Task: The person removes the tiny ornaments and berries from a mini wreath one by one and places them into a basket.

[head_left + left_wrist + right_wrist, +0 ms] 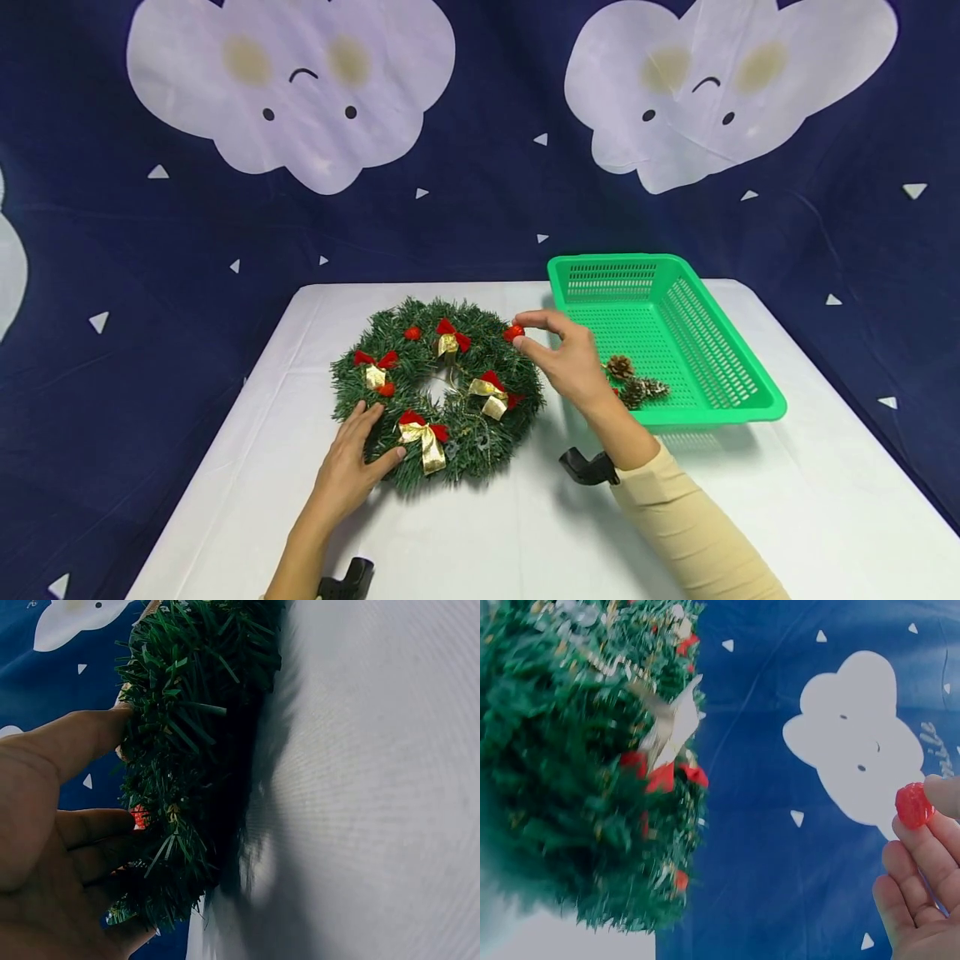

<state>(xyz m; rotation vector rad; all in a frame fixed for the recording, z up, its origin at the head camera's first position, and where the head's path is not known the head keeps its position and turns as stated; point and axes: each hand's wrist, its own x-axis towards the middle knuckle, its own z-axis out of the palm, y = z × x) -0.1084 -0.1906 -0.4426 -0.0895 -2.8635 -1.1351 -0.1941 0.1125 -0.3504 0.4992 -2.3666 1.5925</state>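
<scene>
Currently | right fingers [547, 319] pinching red berry [513, 332] | left fingers [362, 425] spread, touching wreath [517, 421]

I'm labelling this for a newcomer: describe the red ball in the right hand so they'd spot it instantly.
In the head view, the round green wreath lies on the white table left of the green basket. Near the wreath's upper right edge, the right hand pinches a small red ball. It alone is pinched; two similar red balls sit on the wreath's left half.
</scene>
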